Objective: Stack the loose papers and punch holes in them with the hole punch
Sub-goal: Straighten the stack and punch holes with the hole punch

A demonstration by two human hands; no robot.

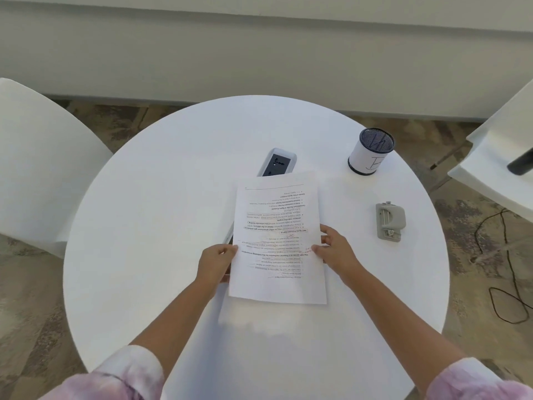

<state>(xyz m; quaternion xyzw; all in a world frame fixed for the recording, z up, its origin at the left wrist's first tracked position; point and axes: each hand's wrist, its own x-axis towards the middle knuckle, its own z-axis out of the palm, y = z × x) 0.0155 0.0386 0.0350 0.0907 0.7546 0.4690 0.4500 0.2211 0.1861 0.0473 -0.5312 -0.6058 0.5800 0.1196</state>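
A stack of printed papers [277, 215] with upside-down text is held over the middle of the round white table [144, 226]. My left hand [216, 262] grips the stack's left edge and my right hand [336, 249] pinches its right edge with the thumb on top. A shadow lies on the table below the sheets. The grey hole punch [389, 220] sits on the table to the right of the papers, a short way beyond my right hand, untouched.
A white power strip [278, 163] lies partly hidden under the papers' far edge. A mesh pen cup [370, 151] wrapped in white paper stands at the back right. White chairs [34, 168] flank the table, and a black cable [507, 269] runs over the floor at right.
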